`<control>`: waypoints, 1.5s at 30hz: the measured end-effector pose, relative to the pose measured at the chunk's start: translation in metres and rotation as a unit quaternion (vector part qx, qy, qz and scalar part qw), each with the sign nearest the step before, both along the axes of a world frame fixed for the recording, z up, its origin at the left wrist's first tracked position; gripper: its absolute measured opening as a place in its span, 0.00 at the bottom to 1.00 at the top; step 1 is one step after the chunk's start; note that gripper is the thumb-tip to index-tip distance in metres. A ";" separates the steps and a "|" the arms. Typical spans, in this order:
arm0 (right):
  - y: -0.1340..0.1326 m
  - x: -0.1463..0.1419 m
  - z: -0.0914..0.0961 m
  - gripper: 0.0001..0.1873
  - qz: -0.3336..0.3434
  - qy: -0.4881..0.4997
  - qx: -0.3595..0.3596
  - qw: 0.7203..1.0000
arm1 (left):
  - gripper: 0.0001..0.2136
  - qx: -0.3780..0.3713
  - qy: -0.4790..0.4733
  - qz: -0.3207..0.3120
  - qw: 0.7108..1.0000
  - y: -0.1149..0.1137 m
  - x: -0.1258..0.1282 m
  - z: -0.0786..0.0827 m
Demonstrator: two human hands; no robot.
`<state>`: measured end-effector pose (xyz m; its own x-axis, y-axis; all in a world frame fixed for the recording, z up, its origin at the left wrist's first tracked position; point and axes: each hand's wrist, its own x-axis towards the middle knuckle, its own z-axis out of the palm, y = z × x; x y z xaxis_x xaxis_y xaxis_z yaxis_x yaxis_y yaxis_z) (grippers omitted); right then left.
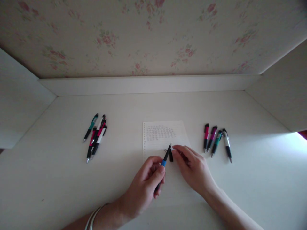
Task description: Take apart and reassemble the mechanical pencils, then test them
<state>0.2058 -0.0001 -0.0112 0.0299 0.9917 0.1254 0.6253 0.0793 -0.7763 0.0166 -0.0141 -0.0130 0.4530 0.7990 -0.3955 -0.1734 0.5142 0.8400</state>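
Note:
My left hand [150, 179] is closed round a blue and black pen [163, 162], held at a slant with its narrow end pointing up and away. Close to that end is my right hand [192, 161], its thumb and index finger drawn together. Whether anything small sits between them I cannot make out. Beneath the pen tip, a short black tube [171, 156] that looks like a pen grip lies on a lined sheet [183, 131] with rows of handwriting. A small metallic bit shows beside the tube, partly behind the pen.
Several pens [97, 137] in green, pink and white lie in a loose pile on the left of the white desk [59, 179]. To the right, more pens [217, 140] lie side by side. White panels and a floral wall [106, 40] bound the desk.

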 end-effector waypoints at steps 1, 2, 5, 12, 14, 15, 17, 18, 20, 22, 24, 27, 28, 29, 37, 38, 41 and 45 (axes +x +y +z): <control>0.000 0.000 0.003 0.14 -0.007 0.032 -0.014 0.999 | 0.19 0.009 0.006 -0.004 1.000 0.000 0.000 0.001; -0.001 0.000 0.005 0.15 -0.012 0.066 -0.035 0.997 | 0.18 0.020 0.010 -0.009 1.000 0.000 0.000 0.002; -0.003 -0.002 0.012 0.22 0.002 0.173 -0.121 0.977 | 0.17 0.051 0.024 -0.026 0.998 -0.001 0.001 0.004; -0.009 -0.014 0.015 0.24 0.015 0.273 -0.188 0.943 | 0.14 0.117 0.082 -0.046 0.989 -0.007 0.001 0.000; -0.010 -0.014 0.015 0.24 0.008 0.264 -0.181 0.947 | 0.14 0.121 0.086 -0.053 0.988 -0.007 0.001 -0.002; -0.010 -0.014 0.014 0.23 0.005 0.263 -0.179 0.948 | 0.14 0.121 0.085 -0.056 0.987 -0.007 0.001 -0.002; -0.011 -0.014 0.012 0.24 -0.001 0.269 -0.175 0.947 | 0.13 0.122 0.084 -0.057 0.987 -0.007 0.001 -0.002; -0.011 -0.013 0.011 0.24 -0.002 0.270 -0.175 0.947 | 0.13 0.122 0.087 -0.054 0.987 -0.006 0.001 -0.002; -0.012 -0.013 0.009 0.25 -0.005 0.261 -0.174 0.950 | 0.13 0.124 0.098 -0.045 0.986 -0.006 0.001 -0.002; -0.014 -0.014 0.008 0.25 -0.005 0.233 -0.173 0.957 | 0.12 0.128 0.115 -0.039 0.984 -0.006 0.002 -0.002; -0.016 -0.016 0.009 0.27 -0.002 0.197 -0.171 0.965 | 0.10 0.137 0.132 -0.039 0.981 -0.006 0.003 -0.002; -0.017 -0.017 0.011 0.30 0.002 0.153 -0.172 0.973 | 0.08 0.152 0.156 -0.037 0.975 -0.007 0.004 0.000; -0.018 -0.017 0.012 0.30 0.004 0.143 -0.173 0.974 | 0.08 0.155 0.161 -0.038 0.974 -0.007 0.004 0.001; -0.018 -0.017 0.013 0.30 0.009 0.132 -0.174 0.976 | 0.07 0.157 0.162 -0.039 0.973 -0.007 0.004 0.002; -0.020 -0.011 0.013 0.29 0.093 0.154 -0.144 0.973 | 0.21 0.106 0.075 -0.114 0.985 -0.004 -0.002 0.009; -0.019 -0.010 0.012 0.28 0.082 0.169 -0.133 0.973 | 0.21 0.102 0.071 -0.102 0.987 -0.003 -0.001 0.009; -0.015 -0.010 0.010 0.22 0.043 0.246 -0.122 0.961 | 0.20 0.097 0.071 -0.076 0.990 -0.002 0.000 0.008; -0.008 -0.008 0.009 0.16 0.003 0.357 -0.133 0.925 | 0.21 0.095 0.084 -0.080 0.989 -0.002 0.002 0.007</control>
